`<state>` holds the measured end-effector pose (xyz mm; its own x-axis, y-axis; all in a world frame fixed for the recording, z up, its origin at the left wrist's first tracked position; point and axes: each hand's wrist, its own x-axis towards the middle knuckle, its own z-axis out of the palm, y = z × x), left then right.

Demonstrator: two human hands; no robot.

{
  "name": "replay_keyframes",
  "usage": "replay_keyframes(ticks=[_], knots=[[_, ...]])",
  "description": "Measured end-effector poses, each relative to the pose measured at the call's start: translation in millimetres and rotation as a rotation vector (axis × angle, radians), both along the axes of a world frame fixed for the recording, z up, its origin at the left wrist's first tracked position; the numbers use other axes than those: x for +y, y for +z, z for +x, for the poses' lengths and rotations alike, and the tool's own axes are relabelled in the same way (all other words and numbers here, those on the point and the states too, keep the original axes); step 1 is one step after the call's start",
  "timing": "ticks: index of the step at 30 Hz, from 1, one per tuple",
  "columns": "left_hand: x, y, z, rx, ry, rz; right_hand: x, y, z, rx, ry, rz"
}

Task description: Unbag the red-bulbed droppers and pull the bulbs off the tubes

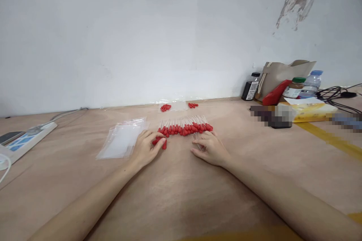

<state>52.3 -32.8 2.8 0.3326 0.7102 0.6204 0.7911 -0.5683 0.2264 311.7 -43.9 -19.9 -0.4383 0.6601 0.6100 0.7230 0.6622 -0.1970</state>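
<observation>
1. On the wood-toned table (pixel 175 192), a power strip (pixel 29 141) and a beige bag (pixel 287 74) sit well apart, seemingly not in the way.
2. Left hand (pixel 146 147) curls at loose red tips (pixel 164 144), right hand (pixel 210 149) at clear stems (pixel 196 136) — whether either grips, I cannot tell.
3. Flat clear bags (pixel 120 141) lie beside the left hand.
4. Red-tipped sticks (pixel 185 129) line up beyond the hands — probably being arranged, which calls for light fingertips.

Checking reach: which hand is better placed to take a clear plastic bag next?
Left, probably: the left hand is right beside the clear plastic bags. The right hand is farther off, near the right end of the red-tipped row.
</observation>
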Motion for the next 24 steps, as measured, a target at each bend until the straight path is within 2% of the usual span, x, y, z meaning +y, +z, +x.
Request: replay_keyframes(ticks=[3, 6, 9, 12, 16, 19, 21, 24], knots=[[6.5, 13.2, 20.4, 0.087, -0.063, 0.001, 0.4, 0.5, 0.9, -0.023, 0.018, -0.047], [19.5, 22.0, 48.5, 0.154, -0.071, -0.062, 1.4, -0.5, 1.9, -0.054, 0.021, -0.049], [35.3, 24.2, 72.6, 0.111, -0.028, -0.139, 2.3, -1.0, 2.5, -0.061, 0.032, -0.057], [48.7, 22.6, 85.5, 0.047, -0.019, -0.269, 3.4, -1.7, 2.6, -0.024, 0.032, -0.062], [58.7, 20.3, 90.6, 0.001, -0.024, -0.367, 4.9, -4.2, 2.4, 0.139, -0.147, -0.033], [60.6, 21.1, 89.8, -0.066, 0.009, -0.376, 5.2, -5.4, 3.1, 0.243, -0.304, -0.043], [59.2, 22.9, 85.3, -0.131, 0.053, -0.353, 5.6, -5.9, 4.3, 0.282, -0.336, -0.057], [51.1, 24.9, 69.8, -0.212, 0.094, -0.320, 7.8, -7.6, 6.5, 0.343, -0.288, -0.027]])
